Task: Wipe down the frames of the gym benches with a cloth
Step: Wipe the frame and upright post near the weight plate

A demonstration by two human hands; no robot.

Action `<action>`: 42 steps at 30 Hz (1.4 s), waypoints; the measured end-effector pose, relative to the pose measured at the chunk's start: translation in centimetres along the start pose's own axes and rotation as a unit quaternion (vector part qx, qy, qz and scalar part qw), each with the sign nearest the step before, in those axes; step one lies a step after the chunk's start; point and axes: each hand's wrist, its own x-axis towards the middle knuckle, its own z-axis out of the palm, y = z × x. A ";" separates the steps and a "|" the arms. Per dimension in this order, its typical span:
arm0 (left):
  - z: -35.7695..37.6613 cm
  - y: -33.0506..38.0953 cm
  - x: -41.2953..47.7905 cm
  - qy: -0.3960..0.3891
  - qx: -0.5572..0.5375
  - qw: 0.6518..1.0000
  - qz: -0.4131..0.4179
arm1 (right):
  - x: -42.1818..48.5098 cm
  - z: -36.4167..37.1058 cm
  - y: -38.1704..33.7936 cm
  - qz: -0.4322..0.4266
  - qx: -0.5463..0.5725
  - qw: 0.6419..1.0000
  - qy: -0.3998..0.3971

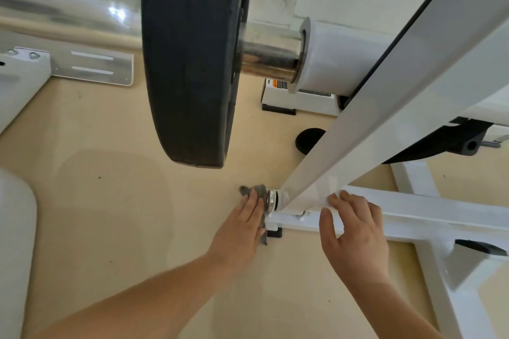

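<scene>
Left hand (pixel 243 224), fingers flat, presses a crumpled grey cloth (pixel 257 191) against the chrome pivot collar (pixel 271 199); right hand (pixel 355 234) rests spread on the smooth white painted frame (pixel 413 217).

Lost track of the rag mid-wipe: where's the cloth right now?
In the head view, low centre: the grey cloth lies under the left hand, pressed against the chrome pivot cap at the left end of the white frame's floor bar.
</scene>
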 end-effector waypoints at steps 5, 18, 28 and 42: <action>1.8 -2.3 0.1 0.003 -0.017 1.000 0.020 | 0.0 0.0 0.1 -0.007 -0.012 1.000 -0.003; -6.5 8.7 2.9 0.045 -0.412 0.901 -0.126 | 1.7 -1.8 -0.2 -0.019 -0.038 0.998 -0.035; -6.4 11.5 1.8 0.052 -0.557 0.819 -0.129 | 2.0 -1.9 -0.3 -0.025 -0.057 0.997 -0.035; -13.8 15.5 2.0 0.042 -0.547 0.816 -0.183 | 5.2 -8.0 -0.3 0.054 -0.004 0.941 -0.335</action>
